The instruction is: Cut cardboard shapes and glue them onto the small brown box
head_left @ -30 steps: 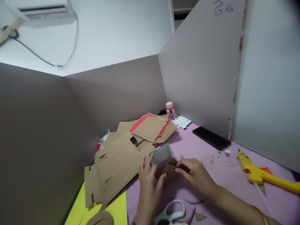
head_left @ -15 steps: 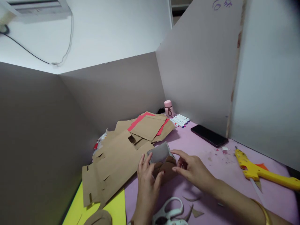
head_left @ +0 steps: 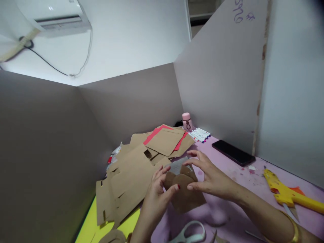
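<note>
Between my two hands is a small brown cardboard piece [head_left: 188, 197] with rounded, overlapping flaps and a grey panel [head_left: 177, 166] at its far end. My left hand [head_left: 158, 190] holds its left side, thumb on the brown face and fingers along the far left edge. On the other side, my right hand [head_left: 209, 173] grips it between a thumb on the front and fingers curled over the far right edge. White-handled scissors [head_left: 193, 233] lie just below the piece, partly cut off by the frame. Thin cardboard offcuts [head_left: 220, 239] lie beside them.
Large cardboard sheets [head_left: 134, 172] and red paper [head_left: 157, 133] are piled on the left, over yellow sheets [head_left: 87, 216]. Markers [head_left: 199, 134], a pink bottle [head_left: 187, 122], a black phone [head_left: 233, 152] and a yellow glue gun [head_left: 283, 187] stand or lie behind and to the right. Grey partitions enclose the table.
The cardboard piece has been tilted, so more of its brown face shows and less of the grey panel. My right hand's fingers have moved over its far edge. The view has shifted slightly.
</note>
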`<state>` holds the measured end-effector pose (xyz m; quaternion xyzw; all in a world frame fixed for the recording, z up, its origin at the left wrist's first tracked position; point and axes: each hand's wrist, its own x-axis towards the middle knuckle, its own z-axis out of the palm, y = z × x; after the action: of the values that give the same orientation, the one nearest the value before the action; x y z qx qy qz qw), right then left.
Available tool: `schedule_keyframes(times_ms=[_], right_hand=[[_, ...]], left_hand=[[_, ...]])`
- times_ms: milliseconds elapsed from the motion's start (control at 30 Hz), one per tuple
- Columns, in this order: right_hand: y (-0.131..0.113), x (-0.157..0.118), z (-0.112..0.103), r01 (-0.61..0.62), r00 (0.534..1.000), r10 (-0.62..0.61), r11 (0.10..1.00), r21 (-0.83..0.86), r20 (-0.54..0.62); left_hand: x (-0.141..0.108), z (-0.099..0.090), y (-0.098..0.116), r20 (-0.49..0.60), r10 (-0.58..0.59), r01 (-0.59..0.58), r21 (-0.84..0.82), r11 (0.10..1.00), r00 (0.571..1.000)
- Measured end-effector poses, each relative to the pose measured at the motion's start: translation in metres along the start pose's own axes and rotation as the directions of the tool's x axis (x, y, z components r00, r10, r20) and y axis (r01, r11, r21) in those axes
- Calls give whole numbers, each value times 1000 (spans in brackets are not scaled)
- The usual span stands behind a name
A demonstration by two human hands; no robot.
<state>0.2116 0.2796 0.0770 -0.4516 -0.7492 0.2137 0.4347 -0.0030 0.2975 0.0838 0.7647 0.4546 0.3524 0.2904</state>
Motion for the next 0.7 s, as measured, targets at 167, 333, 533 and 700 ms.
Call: schedule_keyframes(times_ms=[167, 333, 533, 700], right_hand=[[-2, 8, -1, 43, 996, -54, 988, 147, 72], [-3, 9, 3, -27, 996, 2, 956, 293, 84], [-14, 4, 3, -75, 994, 33, 894, 441, 103], [-44, -8, -10, -251, 960, 99, 716, 652, 262]], left_hand=[[0, -4, 8, 76, -8, 9, -13, 1000, 997], [-1, -4, 11, 102, 0, 2, -26, 1000, 995], [-8, -3, 13, 112, -21, 39, -160, 986, 994], [-22, -17, 46, 189, -82, 136, -289, 948, 978]])
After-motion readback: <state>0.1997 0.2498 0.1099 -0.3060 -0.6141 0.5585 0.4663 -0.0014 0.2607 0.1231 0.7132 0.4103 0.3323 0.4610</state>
